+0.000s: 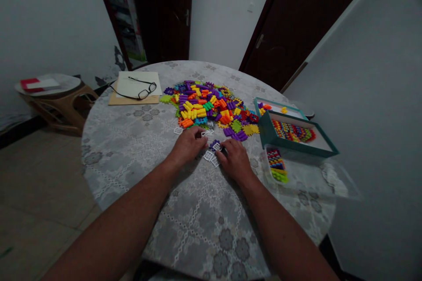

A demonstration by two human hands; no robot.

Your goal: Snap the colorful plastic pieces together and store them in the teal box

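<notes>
Grey tablecloth (pixel 141 149) flanks left hand (pixel 189 145), edge-pinching white frame (pixel 207 132), and right hand (pixel 235 159), grip unclear.

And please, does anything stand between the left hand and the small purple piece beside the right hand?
Nothing visible stands between the left hand and the purple piece; only tablecloth shows in the narrow gap. Loose white pieces lie nearer the person, outside that path.

- Little white pieces (pixel 208 156): smooth plastic
- Bright toy pieces (pixel 211 105): smooth, a bit shiny plastic
- Tub (pixel 306 180): see-through plastic
- Door (pixel 306 17): dark, looks like wood
- Sheet (pixel 132 88): flat paper
</notes>
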